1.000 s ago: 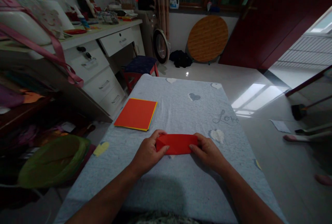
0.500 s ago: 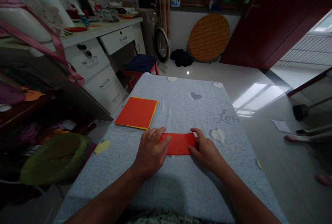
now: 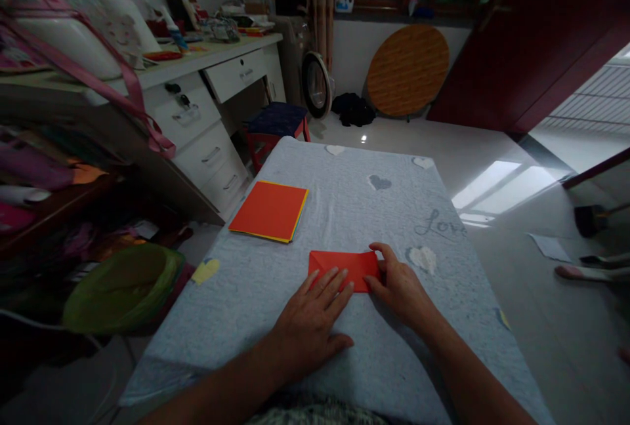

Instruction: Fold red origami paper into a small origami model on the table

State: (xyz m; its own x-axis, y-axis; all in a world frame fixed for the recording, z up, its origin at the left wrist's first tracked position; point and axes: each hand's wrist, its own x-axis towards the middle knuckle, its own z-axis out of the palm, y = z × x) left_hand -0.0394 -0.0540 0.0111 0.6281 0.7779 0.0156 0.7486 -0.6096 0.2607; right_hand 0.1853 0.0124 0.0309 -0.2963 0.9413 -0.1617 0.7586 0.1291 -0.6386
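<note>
A folded red sheet of paper (image 3: 352, 261), now a flat rectangle with a diagonal crease at its left end, lies on the cloth-covered table (image 3: 339, 208). My left hand (image 3: 312, 320) rests on its lower left part, fingers stretched out flat and thumb apart on the cloth. At the right end, my right hand (image 3: 401, 281) pinches the paper's edge between thumb and forefinger. Left of and beyond the hands lies a stack of square coloured paper (image 3: 270, 210), red on top with yellow and blue edges showing beneath.
Beyond the table stand a stool (image 3: 276, 120), a white desk (image 3: 189, 94) with drawers, and an open washing machine door (image 3: 317, 86). A green-lined bin (image 3: 123, 287) is at the left. A person's foot (image 3: 575, 273) shows at the right.
My left hand has let go of the paper's left end, moved nearer to me and flattened over its lower edge. My right hand stays at the right end. The view has shifted slightly.
</note>
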